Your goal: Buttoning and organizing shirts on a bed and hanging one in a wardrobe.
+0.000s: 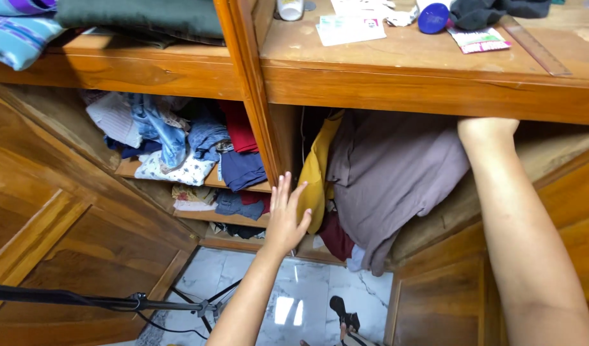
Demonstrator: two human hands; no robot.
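I look down into an open wooden wardrobe. My left hand is flat and open, fingers spread, against the yellow garment hanging at the left of the right compartment. My right hand reaches up under the wooden shelf; its fingers are hidden behind the shelf edge. A mauve-grey garment hangs just left of that arm. A dark red cloth lies below it.
The left compartment holds shelves with crumpled clothes in blue, white and red. On the top shelf lie papers, a blue lid, a ruler and folded fabric. A black tripod stands on the marble floor.
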